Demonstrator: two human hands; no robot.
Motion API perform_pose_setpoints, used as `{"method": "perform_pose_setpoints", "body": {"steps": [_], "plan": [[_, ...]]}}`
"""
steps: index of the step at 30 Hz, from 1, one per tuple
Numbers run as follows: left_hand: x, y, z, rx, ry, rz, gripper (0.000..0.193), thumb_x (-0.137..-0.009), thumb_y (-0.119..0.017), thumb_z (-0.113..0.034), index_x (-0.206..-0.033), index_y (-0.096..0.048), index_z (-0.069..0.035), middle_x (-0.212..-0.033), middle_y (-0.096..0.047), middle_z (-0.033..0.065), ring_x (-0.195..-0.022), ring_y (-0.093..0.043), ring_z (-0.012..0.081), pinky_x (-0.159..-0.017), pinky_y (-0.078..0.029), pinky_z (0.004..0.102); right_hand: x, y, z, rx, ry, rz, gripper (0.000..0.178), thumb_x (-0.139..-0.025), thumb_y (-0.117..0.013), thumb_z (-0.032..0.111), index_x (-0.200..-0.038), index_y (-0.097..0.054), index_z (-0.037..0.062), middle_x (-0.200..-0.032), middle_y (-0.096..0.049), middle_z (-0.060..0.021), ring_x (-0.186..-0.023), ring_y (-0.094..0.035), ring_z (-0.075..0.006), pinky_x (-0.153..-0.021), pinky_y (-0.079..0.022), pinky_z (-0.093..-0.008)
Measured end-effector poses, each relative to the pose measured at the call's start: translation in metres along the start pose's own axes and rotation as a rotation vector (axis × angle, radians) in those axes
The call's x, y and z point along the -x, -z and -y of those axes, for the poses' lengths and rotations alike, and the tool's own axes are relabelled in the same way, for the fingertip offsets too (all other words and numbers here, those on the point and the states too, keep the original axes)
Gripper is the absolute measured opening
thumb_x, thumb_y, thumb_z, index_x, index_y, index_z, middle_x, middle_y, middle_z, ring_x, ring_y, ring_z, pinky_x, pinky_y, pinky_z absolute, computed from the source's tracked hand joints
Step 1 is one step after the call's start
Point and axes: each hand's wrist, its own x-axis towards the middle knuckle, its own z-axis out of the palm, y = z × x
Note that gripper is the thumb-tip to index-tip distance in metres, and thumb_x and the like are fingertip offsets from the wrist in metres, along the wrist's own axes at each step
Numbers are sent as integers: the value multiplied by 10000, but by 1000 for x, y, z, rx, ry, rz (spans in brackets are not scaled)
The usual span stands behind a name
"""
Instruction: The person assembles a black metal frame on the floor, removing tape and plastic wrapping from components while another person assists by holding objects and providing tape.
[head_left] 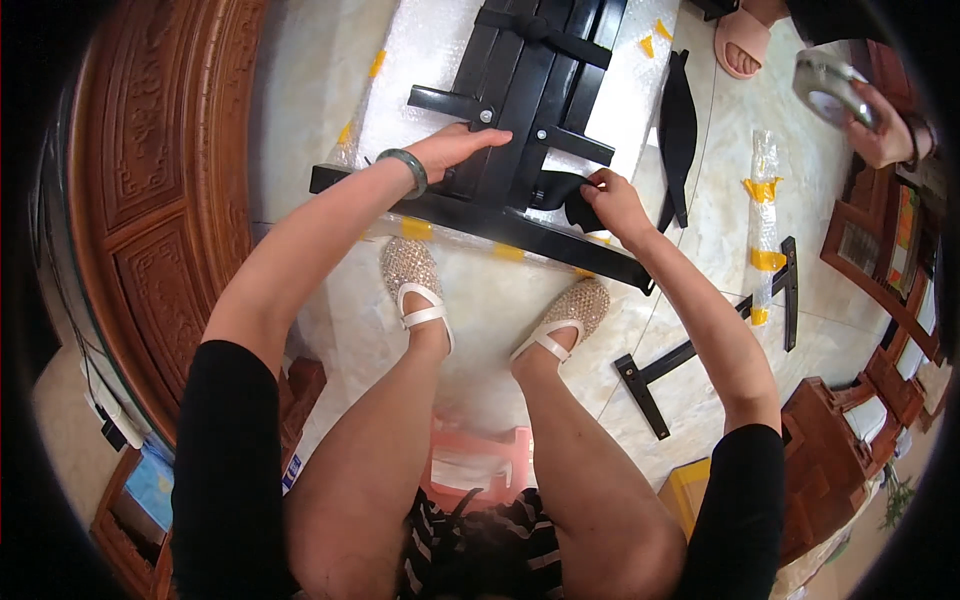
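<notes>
A bundle of black metal bars, with crosspieces and round bolt heads, lies on a white sheet of bubble wrap. My left hand, with a bangle on its wrist, rests on the bars, at least one finger stretched out across them; the others are partly hidden. On the right of the bundle, my right hand is closed in a pinch on a black strap, which looks like fabric and runs in beside the bars. A long black crossbar forms the near end of the bundle.
Yellow tape pieces hold the bubble wrap. To the right are a black curved strip, a wrapped tube and a black frame part. Another person's hand holds a tape roll. Carved wooden furniture stands left.
</notes>
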Motion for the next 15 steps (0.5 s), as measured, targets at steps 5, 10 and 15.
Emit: {"method": "perform_pose_setpoints", "body": {"steps": [5, 10, 15], "plan": [[11, -11, 0, 101, -383, 115, 672, -883, -599, -453, -1314, -460, 44, -1272, -550, 136, -1156, -515, 188, -972, -413, 311, -1, 9, 7, 52, 152, 3, 231, -850, -601, 166, -972, -678, -14, -857, -678, -219, -816, -665, -355, -776, -513, -391], [20, -8, -5, -230, -443, -144, 592, -887, -578, -480, -1112, -610, 66, -1043, -660, 159, -977, -609, 212, -873, -462, 312, 0, 7, 10, 30, 102, -2, 267, -856, -626, 238, -951, -693, -3, -830, -683, -202, -763, -673, -331, -730, -520, -374], [36, 5, -25, -753, -406, -268, 722, -789, -579, -635, -800, -653, 84, -804, -645, 259, -796, -634, 368, -736, -495, 388, 1, 1, 2, -15, 102, -61, 267, -859, -625, 240, -940, -692, -6, -821, -687, -194, -758, -678, -317, -723, -523, -374]]}}
